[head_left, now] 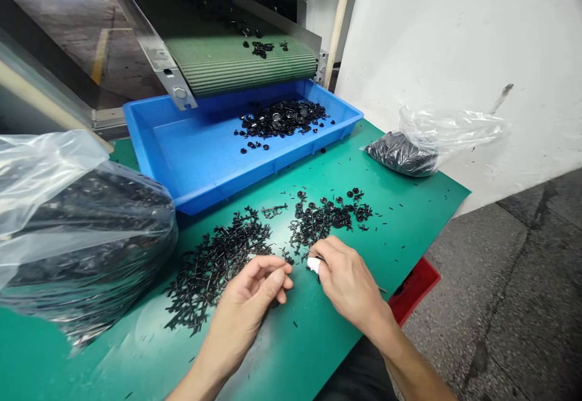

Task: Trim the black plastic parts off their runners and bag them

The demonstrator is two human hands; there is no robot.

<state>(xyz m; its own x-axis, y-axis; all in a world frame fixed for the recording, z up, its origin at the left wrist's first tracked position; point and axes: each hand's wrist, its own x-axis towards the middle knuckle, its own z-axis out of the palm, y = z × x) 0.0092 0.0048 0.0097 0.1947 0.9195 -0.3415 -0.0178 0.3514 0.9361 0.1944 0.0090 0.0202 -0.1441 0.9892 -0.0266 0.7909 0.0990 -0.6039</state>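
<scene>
Both hands [300,279] over scattered black plastic parts [218,267], green table [409,207], blue tray [182,152] beneath conveyor belt [236,67]

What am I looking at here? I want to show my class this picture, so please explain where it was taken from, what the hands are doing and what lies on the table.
The picture comes from a camera worn on a person's head, looking down at their own bare hands. The left hand and right hand meet over a green table, fingers curled. The right hand has a white wrap on one fingertip; whether either hand holds a part is hidden. Beside them lie two heaps of small black plastic parts. Behind, a green conveyor belt ends above a blue tray holding more black pieces. Two clear bags of black parts sit at the sides.
</scene>
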